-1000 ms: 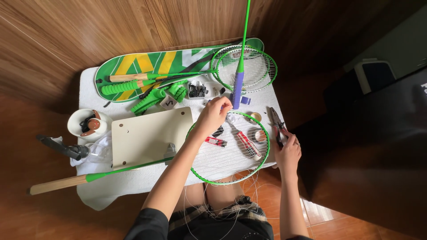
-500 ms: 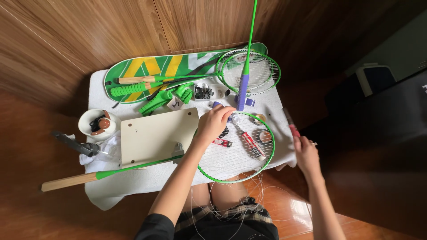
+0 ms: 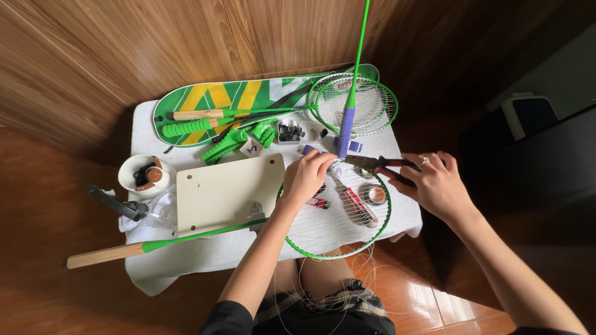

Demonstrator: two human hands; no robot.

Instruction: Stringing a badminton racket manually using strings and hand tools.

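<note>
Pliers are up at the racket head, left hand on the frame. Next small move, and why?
Probably ease the pliers in the right hand the last bit toward the top rim of the green racket head. The left hand pinches there, the plier tips point at that spot but look just short, and loose string trails off the near rim.

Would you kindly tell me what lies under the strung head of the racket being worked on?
Through the strings of the racket head show a red-handled tool, a tape roll and a small red item on the white cloth. The left hand covers whatever lies beneath it.
</note>
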